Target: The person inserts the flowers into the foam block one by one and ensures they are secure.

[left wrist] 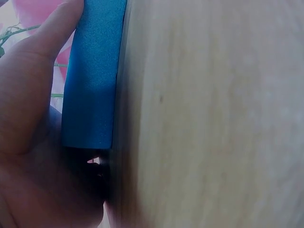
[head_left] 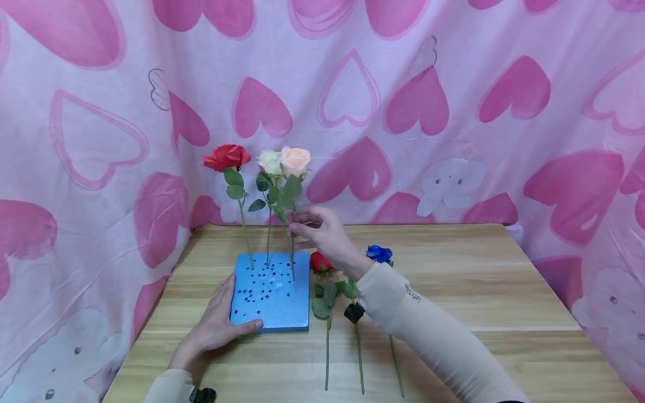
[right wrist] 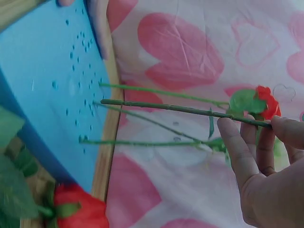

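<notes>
My right hand [head_left: 322,232] pinches the stem [right wrist: 171,108] of a peach rose [head_left: 295,161] between thumb and fingertips. The stem's lower end hangs above a blue foam block [head_left: 297,313] pierced with several holes. Three other stems stand in the block: a red rose [head_left: 227,157] at left, a white rose [head_left: 270,162] beside it, and one whose bloom I cannot make out behind the peach rose. My left hand [head_left: 216,322] rests against the block's near left corner, fingers straight along its left side, thumb on the front edge.
On the wooden table [head_left: 453,268], right of the block, lie a red rose [head_left: 321,261], a blue rose [head_left: 379,253] and a third stem [head_left: 360,358] with its bloom hidden under my right arm. A small black object [head_left: 354,312] shows by the right cuff. Heart-patterned cloth [head_left: 353,112] hangs behind.
</notes>
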Demonstrator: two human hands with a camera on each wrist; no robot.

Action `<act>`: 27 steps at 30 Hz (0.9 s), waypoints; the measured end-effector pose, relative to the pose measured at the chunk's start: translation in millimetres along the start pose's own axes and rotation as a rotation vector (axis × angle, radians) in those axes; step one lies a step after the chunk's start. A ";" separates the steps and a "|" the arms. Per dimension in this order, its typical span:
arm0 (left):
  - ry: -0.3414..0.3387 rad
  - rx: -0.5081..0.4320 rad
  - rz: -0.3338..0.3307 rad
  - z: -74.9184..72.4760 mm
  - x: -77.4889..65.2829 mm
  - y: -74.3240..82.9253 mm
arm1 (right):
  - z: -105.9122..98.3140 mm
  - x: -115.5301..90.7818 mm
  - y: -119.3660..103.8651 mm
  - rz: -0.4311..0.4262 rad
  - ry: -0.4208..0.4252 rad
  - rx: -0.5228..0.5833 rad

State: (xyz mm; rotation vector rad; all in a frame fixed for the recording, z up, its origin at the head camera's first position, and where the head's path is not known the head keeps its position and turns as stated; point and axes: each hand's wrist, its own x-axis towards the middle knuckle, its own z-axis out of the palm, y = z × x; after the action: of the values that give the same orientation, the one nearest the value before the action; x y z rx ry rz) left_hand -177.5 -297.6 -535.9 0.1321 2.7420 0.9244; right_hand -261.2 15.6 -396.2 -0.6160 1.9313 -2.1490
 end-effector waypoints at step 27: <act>-0.013 0.012 0.026 -1.5 -2.9 -1.1 | 73.8 35.2 39.3 0.045 0.012 0.022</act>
State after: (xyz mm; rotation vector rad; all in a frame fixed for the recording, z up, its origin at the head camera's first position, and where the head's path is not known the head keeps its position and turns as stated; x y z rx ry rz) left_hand -175.0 -299.9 -534.8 0.1758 2.7404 0.9109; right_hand -266.9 -70.7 -423.6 -0.5517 1.9059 -2.1487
